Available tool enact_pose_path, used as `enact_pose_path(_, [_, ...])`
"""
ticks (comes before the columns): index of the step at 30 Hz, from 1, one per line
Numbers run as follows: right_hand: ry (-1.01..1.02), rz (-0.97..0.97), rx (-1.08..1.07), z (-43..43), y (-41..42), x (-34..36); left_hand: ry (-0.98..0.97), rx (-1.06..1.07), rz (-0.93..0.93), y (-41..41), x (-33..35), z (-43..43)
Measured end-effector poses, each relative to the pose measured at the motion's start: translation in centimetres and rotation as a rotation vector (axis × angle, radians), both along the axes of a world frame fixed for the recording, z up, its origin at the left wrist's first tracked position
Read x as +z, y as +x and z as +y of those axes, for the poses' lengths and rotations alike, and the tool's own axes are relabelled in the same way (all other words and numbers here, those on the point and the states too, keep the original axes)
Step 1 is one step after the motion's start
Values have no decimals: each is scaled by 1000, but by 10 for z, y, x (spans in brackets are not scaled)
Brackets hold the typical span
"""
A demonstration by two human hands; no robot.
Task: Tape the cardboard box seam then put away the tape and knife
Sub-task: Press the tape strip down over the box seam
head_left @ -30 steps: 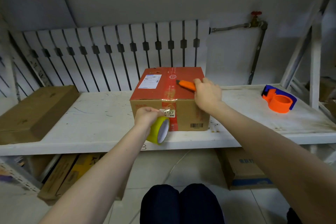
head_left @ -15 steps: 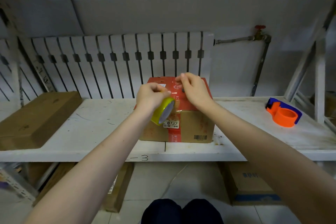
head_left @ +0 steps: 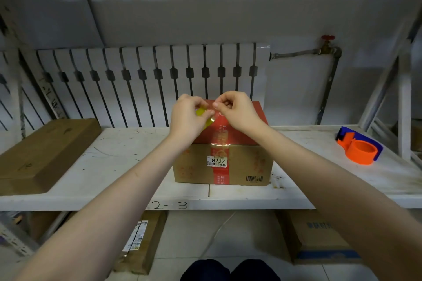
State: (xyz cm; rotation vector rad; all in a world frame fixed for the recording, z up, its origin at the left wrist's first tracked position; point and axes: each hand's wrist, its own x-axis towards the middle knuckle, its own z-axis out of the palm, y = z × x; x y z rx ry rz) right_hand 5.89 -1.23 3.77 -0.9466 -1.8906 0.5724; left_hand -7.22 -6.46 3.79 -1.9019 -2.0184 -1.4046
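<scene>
Open shelf (head_left: 308, 162) between box (head_left: 246, 164) and dispenser (head_left: 359, 148)

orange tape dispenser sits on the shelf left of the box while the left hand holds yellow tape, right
No: the head view shows the orange tape dispenser right of the box, on the shelf; the left hand does hold yellow tape.
</scene>
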Motion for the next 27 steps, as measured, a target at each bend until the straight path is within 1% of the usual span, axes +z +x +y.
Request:
enact_pose_path(4, [6,-41,-31,8,-5,-10,-15,-47,58,-3,-13,6])
enact_pose_path(8, [-7,-50,-73,16,-8,-19,-56,-48,31,-4,-24,14])
enact_pose_path(12, [-26,-44,-141,26,-4,-25,-205,-98,79,-1,-33,21])
enact_pose_path(15, [-68,-63,-214,29,-2,-35,-299,-64,1,0,-35,24])
enact_pose_path(17, [-129,-45,-253,30,-1,-42,-293,-16,6,-1,-37,29])
enact_pose_path(19, [-178,-18,-271,30,1,-48,-269,15,73,-2,-41,34])
enact_pose_path(21, [-188,0,-285,30,2,-55,-260,24,129,-2,-47,41])
enact_pose_path(23, [-189,2,-301,28,4,-59,-259,29,131,-5,-53,48])
enact_pose_path(25, [-149,-53,-329,25,9,-62,-249,47,135,-11,-58,56])
enact_pose_path(27, [-57,-209,-330,20,17,-61,-269,77,166,-20,-62,62])
